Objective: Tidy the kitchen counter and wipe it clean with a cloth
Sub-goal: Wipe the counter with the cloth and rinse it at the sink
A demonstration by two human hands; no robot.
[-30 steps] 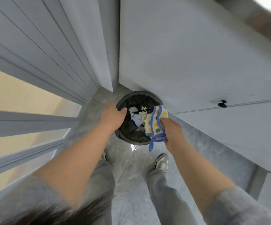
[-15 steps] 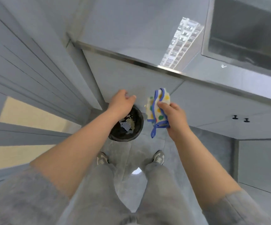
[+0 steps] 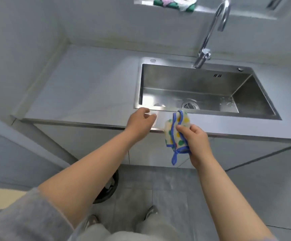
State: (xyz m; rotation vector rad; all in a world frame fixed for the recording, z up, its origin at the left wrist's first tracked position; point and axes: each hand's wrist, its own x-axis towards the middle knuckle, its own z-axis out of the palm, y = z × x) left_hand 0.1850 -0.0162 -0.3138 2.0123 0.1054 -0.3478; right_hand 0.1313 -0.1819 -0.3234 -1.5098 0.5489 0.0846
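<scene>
The right hand [image 3: 196, 141] grips the bunched spotted cloth [image 3: 176, 133] just off the counter's [image 3: 89, 84] near edge. To its left, apart from the cloth, the left hand [image 3: 139, 123] hangs loosely curled and holds nothing. Beyond both lies the steel sink [image 3: 176, 79], its tap [image 3: 210, 32] at the far side.

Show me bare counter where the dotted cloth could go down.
Widest bare patch: the grey countertop between the left wall and the stainless steel sink. The front strip before the sink is narrow and crowded: the left hand hovers there, the right hand grips the blue-edged dotted cloth.
</scene>
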